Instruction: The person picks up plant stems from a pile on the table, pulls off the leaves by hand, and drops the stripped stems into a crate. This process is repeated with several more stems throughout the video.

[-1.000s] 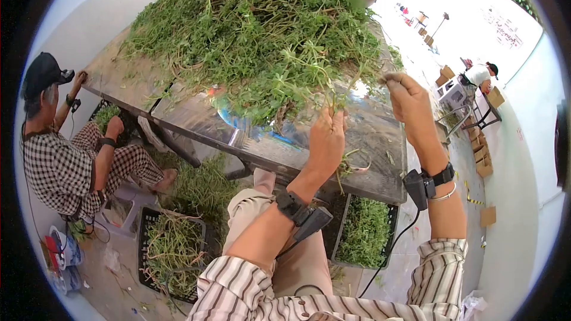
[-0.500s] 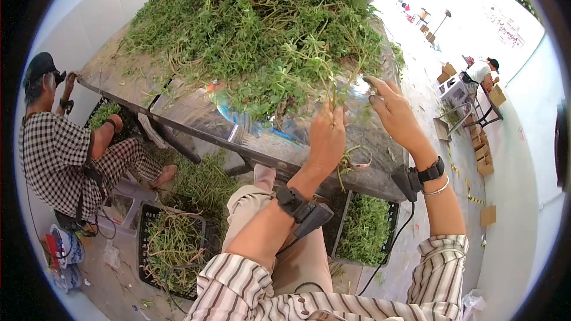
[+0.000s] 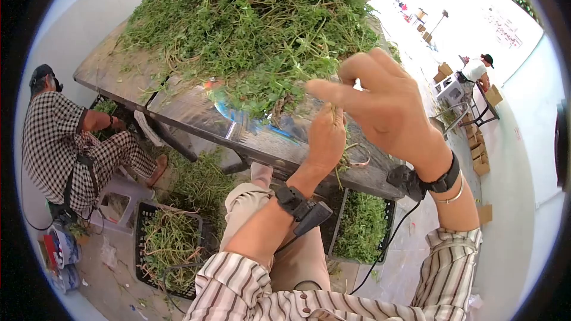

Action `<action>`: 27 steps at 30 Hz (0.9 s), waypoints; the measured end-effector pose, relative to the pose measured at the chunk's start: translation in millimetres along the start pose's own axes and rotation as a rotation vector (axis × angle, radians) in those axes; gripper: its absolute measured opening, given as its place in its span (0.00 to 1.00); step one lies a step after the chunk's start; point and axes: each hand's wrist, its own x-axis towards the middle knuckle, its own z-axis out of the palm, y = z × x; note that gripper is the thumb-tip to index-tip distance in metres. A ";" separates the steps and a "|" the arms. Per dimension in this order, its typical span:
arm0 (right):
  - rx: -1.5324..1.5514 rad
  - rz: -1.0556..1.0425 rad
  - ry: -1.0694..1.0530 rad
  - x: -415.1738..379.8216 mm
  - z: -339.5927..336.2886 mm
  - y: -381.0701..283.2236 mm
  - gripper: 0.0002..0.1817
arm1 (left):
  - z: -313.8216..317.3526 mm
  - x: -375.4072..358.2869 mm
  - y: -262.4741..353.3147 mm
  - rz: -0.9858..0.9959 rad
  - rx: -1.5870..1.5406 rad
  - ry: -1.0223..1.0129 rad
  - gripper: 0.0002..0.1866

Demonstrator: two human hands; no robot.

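My left hand [image 3: 326, 139] is closed in a pinch above the table's front edge, gripping a leafy green stem [image 3: 334, 111]. Most of that stem is hidden by my right hand [image 3: 392, 107]. That hand is raised above and to the right of the left one, nearer the camera. Its thumb and bent fingers are apart, and nothing shows between them. A big heap of leafy green stems [image 3: 256, 30] covers much of the dark table [image 3: 196, 107]. Just right of my left hand, a few loose stems [image 3: 355, 162] hang at the edge.
Below the table stand a black crate of trimmed stems [image 3: 169, 244] and a crate of leafy greens [image 3: 363, 226]. More stems [image 3: 199, 181] lie on the floor. A person in checked clothes [image 3: 56, 137] sits at left; another person [image 3: 476, 71] works by boxes far right.
My right hand has risen toward the camera and moved slightly left, across the stem. My left hand stays in place with its grip. The seated person at left has leaned lower.
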 end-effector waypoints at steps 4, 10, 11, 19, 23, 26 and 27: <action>-0.087 -0.087 -0.086 9.7 6.3 8.2 0.18 | -3.9 1.1 2.4 0.044 0.019 -0.020 0.10; -0.212 -0.082 -0.126 2.3 -1.6 18.5 0.12 | -6.2 4.1 10.0 -0.213 -0.030 -0.058 0.11; -0.205 -0.057 -0.153 -0.3 -2.8 18.0 0.12 | -6.8 3.8 9.8 -0.223 -0.013 -0.067 0.10; -0.106 0.124 -0.115 -19.9 -6.1 22.7 0.10 | -6.3 2.9 10.2 -0.219 0.007 -0.052 0.10; 0.038 0.257 0.038 -24.0 -3.4 28.3 0.07 | -7.3 4.8 14.0 -0.155 0.053 -0.056 0.10; 0.193 0.462 0.157 -22.4 -14.4 32.8 0.05 | 0.4 1.2 -1.7 -0.062 0.084 -0.013 0.08; 0.301 0.657 0.206 -21.5 -18.1 34.2 0.04 | -0.6 1.1 -0.8 -0.056 0.073 0.005 0.10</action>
